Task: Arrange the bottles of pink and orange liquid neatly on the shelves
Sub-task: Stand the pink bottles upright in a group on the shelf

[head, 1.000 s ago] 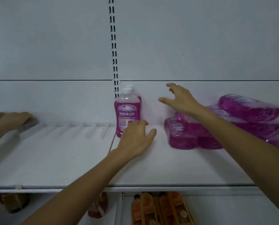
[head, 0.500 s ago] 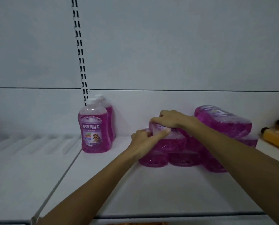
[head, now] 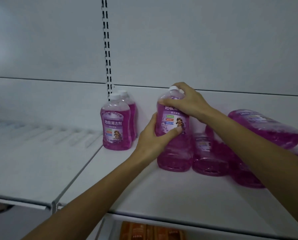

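Both hands hold one pink bottle (head: 172, 122) upright, raised above the lying bottles. My left hand (head: 153, 137) grips its lower left side, thumb across the label. My right hand (head: 188, 103) wraps its shoulder and white cap from the right. Two pink bottles (head: 116, 125) stand upright, one behind the other, at the back of the white shelf (head: 144, 187). Several pink bottles lie in a pile (head: 209, 155) to the right, bases toward me, one more (head: 264, 129) resting on top.
A slotted upright (head: 107, 49) runs up the white back panel. The left shelf section (head: 32, 161) has ridged dividers at the back. Orange bottles (head: 151, 231) show on the shelf below, under the front edge.
Both hands reached right to the pile, took hold of a lying pink bottle and have stood it upright in the air. The view shifted right, then back left and closer.
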`<state>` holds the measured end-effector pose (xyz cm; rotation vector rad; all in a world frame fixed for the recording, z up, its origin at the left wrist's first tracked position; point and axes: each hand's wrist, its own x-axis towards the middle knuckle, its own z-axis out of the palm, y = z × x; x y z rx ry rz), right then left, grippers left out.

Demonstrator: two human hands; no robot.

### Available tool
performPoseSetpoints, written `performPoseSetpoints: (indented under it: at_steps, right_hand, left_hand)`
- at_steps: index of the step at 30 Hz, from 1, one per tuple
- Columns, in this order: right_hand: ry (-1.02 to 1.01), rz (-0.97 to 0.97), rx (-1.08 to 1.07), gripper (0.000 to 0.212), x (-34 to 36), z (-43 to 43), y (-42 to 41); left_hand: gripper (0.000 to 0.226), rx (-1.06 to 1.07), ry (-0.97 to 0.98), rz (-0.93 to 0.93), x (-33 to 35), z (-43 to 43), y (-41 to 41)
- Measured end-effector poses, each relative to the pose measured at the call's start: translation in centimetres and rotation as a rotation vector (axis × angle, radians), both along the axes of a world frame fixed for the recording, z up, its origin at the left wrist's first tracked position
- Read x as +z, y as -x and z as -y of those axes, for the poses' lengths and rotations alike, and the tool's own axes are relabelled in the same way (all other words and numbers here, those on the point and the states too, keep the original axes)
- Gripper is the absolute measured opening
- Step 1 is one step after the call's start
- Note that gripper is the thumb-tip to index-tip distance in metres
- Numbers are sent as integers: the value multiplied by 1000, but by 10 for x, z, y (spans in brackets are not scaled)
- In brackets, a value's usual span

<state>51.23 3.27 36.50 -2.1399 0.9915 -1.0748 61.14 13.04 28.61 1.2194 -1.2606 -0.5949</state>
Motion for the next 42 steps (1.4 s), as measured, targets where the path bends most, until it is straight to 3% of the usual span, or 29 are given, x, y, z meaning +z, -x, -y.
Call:
performPoseSetpoints:
  at_steps: [3,7,9,13,15,18,21,25,31,42]
  right_hand:
    - [-28,-20,69,62,-1,-2,-17]
    - [-237,-21,328,73,2,-2,-26]
    - [-223,-51,366,83,-2,-2,-30]
    - [-176,4,366,77,-14,-3,-40]
    - [-110,-40,351,78,-20,-2,-40]
    - [-52,-71,323,79,-27,0,-40]
    - [23,-75,274,80,-30,3,-41]
    - [167,-127,204,86,-35,0,-44]
    - [373,-370,14,93,-37,3,-61]
    - [474,-407,-148,90,-44,16,-77]
  left_hand:
    - [48,5,5,28,3,-8,-21]
    - [52,37,3,56,-3,-17,-47]
    - [54,20,-8,79,-8,-21,-56]
    - [53,76,-29,182,-21,-23,-65]
    - [47,81,-68,243,-28,-24,-67]
    - [65,89,-88,328,-36,-26,-72]
    - [67,77,-69,396,-42,-27,-76]
    - [82,119,-71,658,-50,-30,-75]
    - [44,126,-194,1027,-54,-31,-76]
    - [38,135,-176,1065,-59,-28,-77]
